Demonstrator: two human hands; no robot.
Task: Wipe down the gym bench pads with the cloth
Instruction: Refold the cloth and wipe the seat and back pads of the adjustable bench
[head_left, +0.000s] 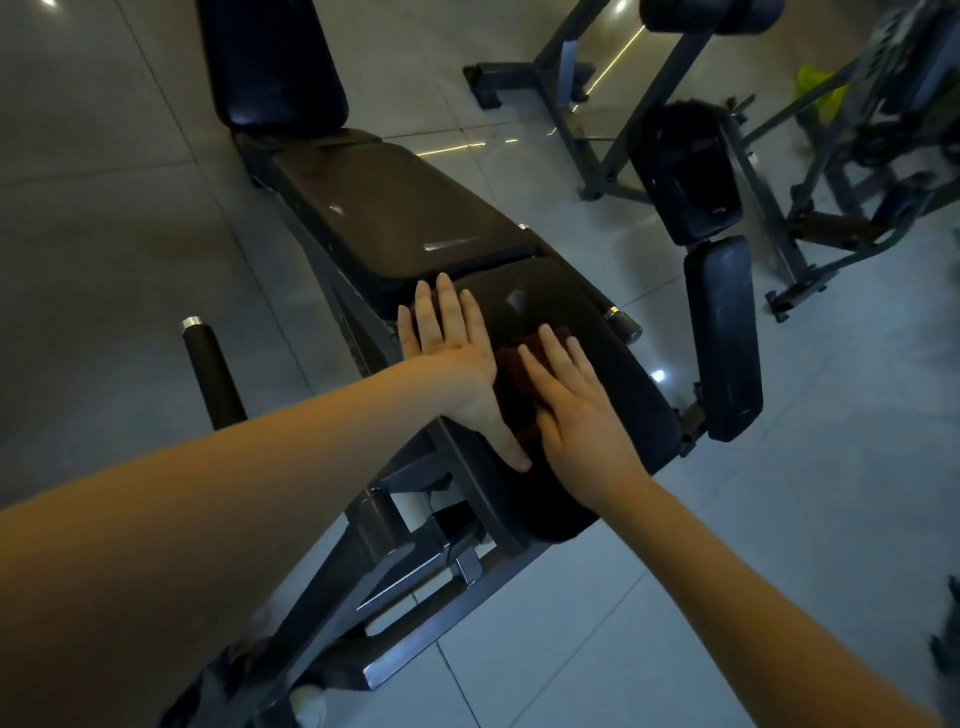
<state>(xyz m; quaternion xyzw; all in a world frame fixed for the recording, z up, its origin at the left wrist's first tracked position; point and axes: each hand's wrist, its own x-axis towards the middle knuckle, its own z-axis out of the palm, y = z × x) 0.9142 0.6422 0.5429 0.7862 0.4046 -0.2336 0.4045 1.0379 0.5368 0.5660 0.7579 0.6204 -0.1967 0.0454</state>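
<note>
Head | left hand (451, 358) released, fingers straight on seat pad (623, 384) | right hand (576, 415) flat, pressing cloth (513, 378)

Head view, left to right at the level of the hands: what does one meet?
Black cylindrical foam roller with a metal cap → left hand, flat on the dark seat pad → reddish-brown cloth → right hand, pressing the cloth → narrow black upholstered pad.

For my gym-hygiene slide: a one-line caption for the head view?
On the bench's seat pad, right hand presses a reddish-brown cloth; left hand rests flat beside it.
</note>
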